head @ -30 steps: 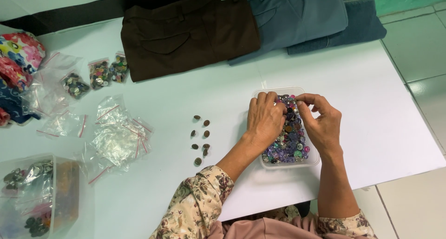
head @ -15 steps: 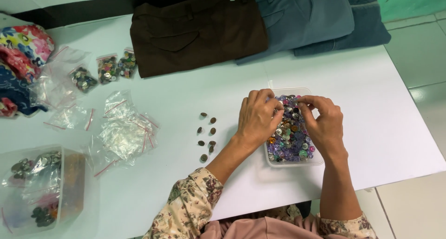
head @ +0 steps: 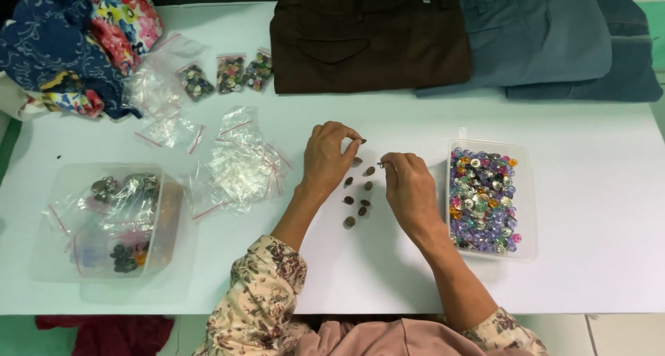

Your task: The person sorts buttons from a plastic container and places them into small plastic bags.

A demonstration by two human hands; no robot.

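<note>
My left hand (head: 327, 156) hovers over the white table (head: 388, 273), its fingertips pinching a small brown button (head: 362, 141). My right hand (head: 409, 187) is beside it, fingers closed on another small button at its fingertips. Between and below both hands lie several small brown buttons (head: 355, 202) in a loose group on the table. To the right of my right hand stands a clear plastic tray (head: 526, 210) filled with several colourful buttons.
Folded brown trousers (head: 367, 37) and blue-grey trousers (head: 540, 34) lie at the far edge. Empty clear zip bags (head: 239, 162), bags of buttons (head: 228, 72), patterned fabric (head: 76, 44) and a clear tub (head: 104, 221) with bagged items sit at the left.
Both hands have left the button tray and moved left over the group of brown buttons, each now pinching a small button.
</note>
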